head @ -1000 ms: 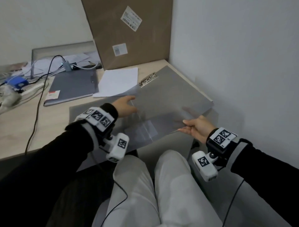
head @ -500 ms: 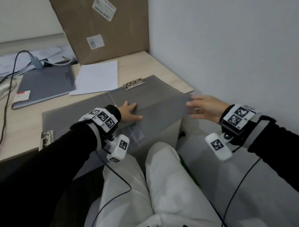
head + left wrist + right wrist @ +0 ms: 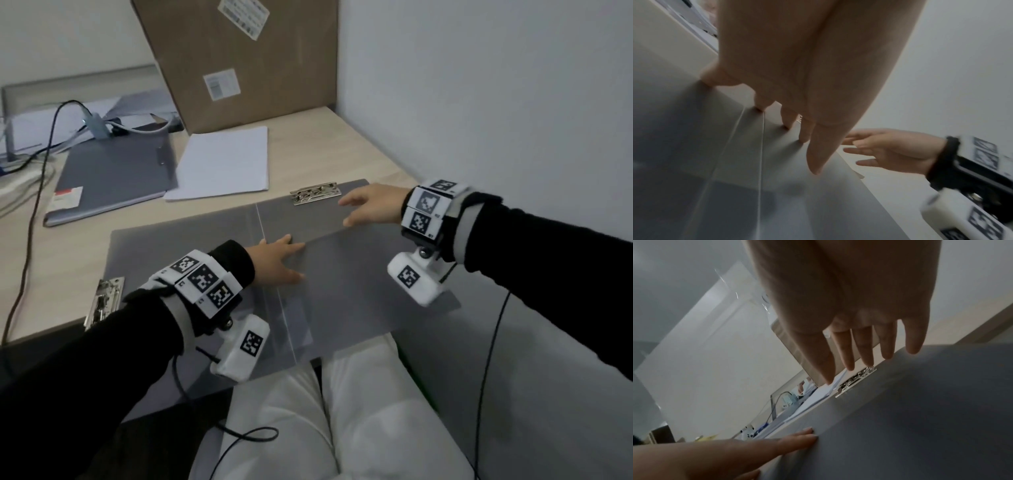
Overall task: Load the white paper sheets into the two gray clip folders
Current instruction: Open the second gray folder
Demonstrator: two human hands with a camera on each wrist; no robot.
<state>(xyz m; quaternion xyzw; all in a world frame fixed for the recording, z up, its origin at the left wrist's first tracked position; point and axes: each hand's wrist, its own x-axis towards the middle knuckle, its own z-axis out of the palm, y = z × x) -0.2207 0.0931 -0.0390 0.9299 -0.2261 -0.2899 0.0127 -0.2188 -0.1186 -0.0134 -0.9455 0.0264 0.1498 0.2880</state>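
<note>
A gray clip folder (image 3: 359, 274) lies open and flat at the desk's front edge, its metal clip (image 3: 315, 193) at the far side. It partly covers a second gray folder (image 3: 164, 253), whose clip (image 3: 104, 301) is at the near left. My left hand (image 3: 281, 263) presses flat with spread fingers on the top folder (image 3: 715, 162) near its fold. My right hand (image 3: 370, 205) is open with straight fingers over the folder's far right part (image 3: 920, 402), just right of the clip (image 3: 857, 379). The white paper sheets (image 3: 222, 164) lie stacked beyond the folders.
A closed gray notebook (image 3: 113, 178) lies left of the paper. A large cardboard box (image 3: 239, 61) leans at the back by the wall (image 3: 479, 102). Cables (image 3: 34, 178) and papers crowd the far left. The folder's near part overhangs the desk edge above my lap.
The top folder, held up by both hands a second ago, now lies flat on the desk. My right hand let go of its near edge and moved to the clip end.
</note>
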